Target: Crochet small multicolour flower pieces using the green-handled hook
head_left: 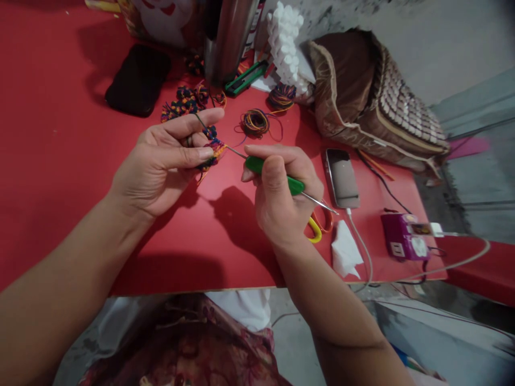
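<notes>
My left hand [164, 158] pinches a small multicoloured crochet piece [217, 151] between thumb and fingers, with a dark strand of yarn running over the index finger. In my right hand [285, 193] is a crochet hook [295, 186] with a green handle, its rear metal end sticking out to the lower right. The hook's thin front tip meets the piece's right edge; whether it sits inside a loop is too small to tell. Just beyond both hands lie a loose coil of multicoloured yarn [256, 123] and a wound yarn bundle [282, 97].
On the red table [60, 214] are a black pouch [139, 79], a metal bottle [230, 40], a green cutter [246, 78] and a brown bag [346, 80]. To the right lie a phone [341, 179] on a cable, scissors [315, 230], tissue [345, 251] and a purple power box [402, 236].
</notes>
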Tool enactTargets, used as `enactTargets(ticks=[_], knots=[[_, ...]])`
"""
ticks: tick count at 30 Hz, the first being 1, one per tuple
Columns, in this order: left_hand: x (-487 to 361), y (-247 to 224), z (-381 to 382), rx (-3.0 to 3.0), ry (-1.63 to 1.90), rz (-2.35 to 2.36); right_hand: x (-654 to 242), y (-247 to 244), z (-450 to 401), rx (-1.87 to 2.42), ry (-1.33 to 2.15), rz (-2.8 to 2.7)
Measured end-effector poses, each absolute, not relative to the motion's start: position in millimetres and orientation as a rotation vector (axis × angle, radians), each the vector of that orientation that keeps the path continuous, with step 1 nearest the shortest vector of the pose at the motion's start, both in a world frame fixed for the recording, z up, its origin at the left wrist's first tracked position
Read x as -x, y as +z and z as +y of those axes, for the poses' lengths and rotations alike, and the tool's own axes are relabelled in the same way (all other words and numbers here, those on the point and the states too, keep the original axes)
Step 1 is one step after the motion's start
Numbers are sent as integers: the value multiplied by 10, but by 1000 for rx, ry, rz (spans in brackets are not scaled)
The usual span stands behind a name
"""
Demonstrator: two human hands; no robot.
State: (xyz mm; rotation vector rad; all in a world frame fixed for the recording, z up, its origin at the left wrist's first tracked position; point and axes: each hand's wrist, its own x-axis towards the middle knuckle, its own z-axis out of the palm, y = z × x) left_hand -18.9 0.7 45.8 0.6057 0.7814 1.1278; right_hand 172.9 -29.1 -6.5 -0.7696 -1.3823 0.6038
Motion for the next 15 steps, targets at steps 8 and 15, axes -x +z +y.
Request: enactTargets(ticks=[8,15], knots=[[252,419,12,-626,1116,768,-1755,-1,-323,821,645,-1365],[215,465,8,-681,1114,782,-1801,33,-313,769,715,-1367]])
